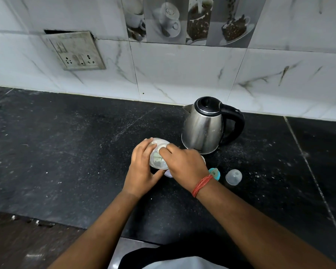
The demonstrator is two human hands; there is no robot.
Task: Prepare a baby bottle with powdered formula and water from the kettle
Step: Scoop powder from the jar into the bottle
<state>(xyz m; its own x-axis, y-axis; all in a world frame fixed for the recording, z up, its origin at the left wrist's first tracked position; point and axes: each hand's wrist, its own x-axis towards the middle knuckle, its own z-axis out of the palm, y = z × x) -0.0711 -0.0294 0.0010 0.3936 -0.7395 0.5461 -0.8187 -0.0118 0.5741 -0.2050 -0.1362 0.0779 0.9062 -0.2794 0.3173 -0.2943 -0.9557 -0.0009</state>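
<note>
Baby bottle (158,158) stands on the black counter (66,152) just in front of the steel kettle (202,129), left hand (142,164) curled round its side, right hand (184,162) pinching something at its mouth.

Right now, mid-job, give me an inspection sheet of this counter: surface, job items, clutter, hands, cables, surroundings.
Surface: black stone counter, dusted with pale specks.
Job's things: clear bottle between both hands; steel kettle behind it, lid closed; teal teat ring and clear cap lying to the right.
Clutter: nothing seen.
Hands: left hand grips the bottle; right hand is over its mouth, fingers curled, contents hidden.
Cables: nothing seen.
Surroundings: marble-look wall tiles; socket plate, nothing plugged in.
</note>
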